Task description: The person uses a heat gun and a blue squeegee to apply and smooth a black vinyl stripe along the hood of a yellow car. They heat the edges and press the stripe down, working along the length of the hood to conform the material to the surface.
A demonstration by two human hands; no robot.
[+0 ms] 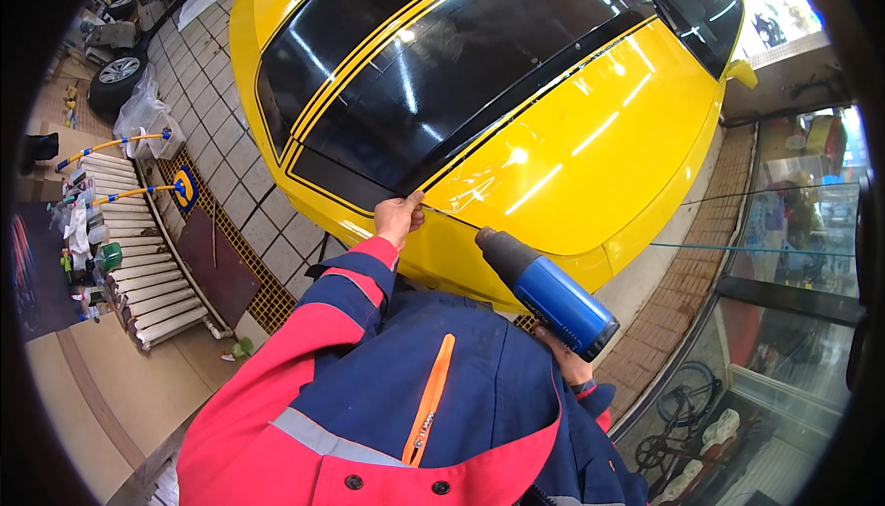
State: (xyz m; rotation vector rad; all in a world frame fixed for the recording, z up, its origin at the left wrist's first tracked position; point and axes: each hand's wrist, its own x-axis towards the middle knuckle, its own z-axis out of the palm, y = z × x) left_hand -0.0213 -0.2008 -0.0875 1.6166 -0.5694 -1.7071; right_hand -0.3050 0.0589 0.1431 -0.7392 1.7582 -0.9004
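Observation:
In front of me stands a glossy yellow car [636, 151] with black striped panels. My left hand [396, 218] is closed in a pinch at the near edge of its yellow surface, beside a black panel [346, 179]. Crumpled reflections spread from the fingertips, as on a creased yellow film [470, 191]; the pinched edge itself is mostly hidden. To the right, my right hand [565, 358] is wrapped round a blue and black heat gun [550, 292], partly behind its body. The black nozzle points up and left toward the car's near edge, apart from it.
On the left are a white radiator [152, 299] with small bottles and tools on it, blue-and-yellow hoses [134, 194] and a loose wheel [118, 73]. A yellow floor grating [230, 248] crosses the tiles. Glass doors [802, 229] and a bicycle [682, 405] are at right.

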